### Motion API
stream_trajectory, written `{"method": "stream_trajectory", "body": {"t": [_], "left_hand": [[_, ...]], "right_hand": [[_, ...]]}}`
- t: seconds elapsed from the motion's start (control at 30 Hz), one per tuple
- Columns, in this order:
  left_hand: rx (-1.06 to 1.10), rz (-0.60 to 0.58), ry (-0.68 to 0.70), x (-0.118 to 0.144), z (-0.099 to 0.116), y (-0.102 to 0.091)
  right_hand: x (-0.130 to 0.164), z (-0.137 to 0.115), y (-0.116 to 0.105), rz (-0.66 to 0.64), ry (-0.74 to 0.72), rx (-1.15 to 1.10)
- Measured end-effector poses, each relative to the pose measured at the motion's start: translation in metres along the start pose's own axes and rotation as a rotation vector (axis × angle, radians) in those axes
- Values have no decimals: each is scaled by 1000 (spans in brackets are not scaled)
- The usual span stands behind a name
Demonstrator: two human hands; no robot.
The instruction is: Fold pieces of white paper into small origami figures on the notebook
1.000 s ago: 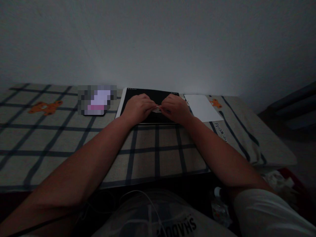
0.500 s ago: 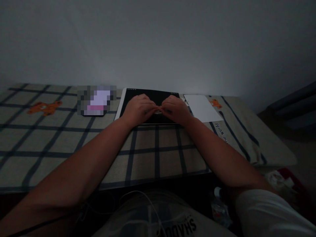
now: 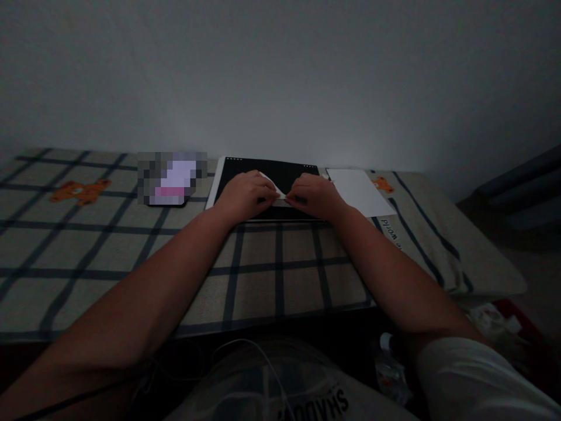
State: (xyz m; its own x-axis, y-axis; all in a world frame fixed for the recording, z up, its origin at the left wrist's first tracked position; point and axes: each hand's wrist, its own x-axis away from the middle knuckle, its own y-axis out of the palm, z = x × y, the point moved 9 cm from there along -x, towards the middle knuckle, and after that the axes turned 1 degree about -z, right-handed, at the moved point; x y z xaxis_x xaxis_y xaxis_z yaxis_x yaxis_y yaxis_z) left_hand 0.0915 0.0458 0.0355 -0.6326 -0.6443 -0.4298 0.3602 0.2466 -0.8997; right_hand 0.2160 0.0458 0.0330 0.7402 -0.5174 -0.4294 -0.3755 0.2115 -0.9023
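Note:
Between my fingers is a small piece of white paper (image 3: 273, 183), with a slanted edge showing above the fingertips. My left hand (image 3: 248, 195) pinches it from the left, knuckles up. From the right, my right hand (image 3: 316, 195) pinches the paper's right end, its fingertips close to those of the left. Much of the paper is hidden behind the fingers. Both hands are over a black board (image 3: 280, 166) with white dots at its top corners and a white strip along its left side.
A blurred-out phone (image 3: 175, 181) lies left of the board, and a white sheet (image 3: 362, 193) lies right of it. Checked cloth (image 3: 258, 280) with orange bear prints covers the table. The wall (image 3: 280, 76) rises just behind. Below the table's edge stands a clear bottle (image 3: 390, 368).
More of the white paper now shows between the hands, its slanted edge standing out above the left fingertips. My fingertips have drawn slightly apart; the board and phone have stayed put.

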Motion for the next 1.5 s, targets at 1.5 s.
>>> {"method": "stream_trajectory", "body": {"t": [1.5], "left_hand": [[37,-145,-234,2,-1,16]], "right_hand": [[0,16,30,-105,72,-334]]}}
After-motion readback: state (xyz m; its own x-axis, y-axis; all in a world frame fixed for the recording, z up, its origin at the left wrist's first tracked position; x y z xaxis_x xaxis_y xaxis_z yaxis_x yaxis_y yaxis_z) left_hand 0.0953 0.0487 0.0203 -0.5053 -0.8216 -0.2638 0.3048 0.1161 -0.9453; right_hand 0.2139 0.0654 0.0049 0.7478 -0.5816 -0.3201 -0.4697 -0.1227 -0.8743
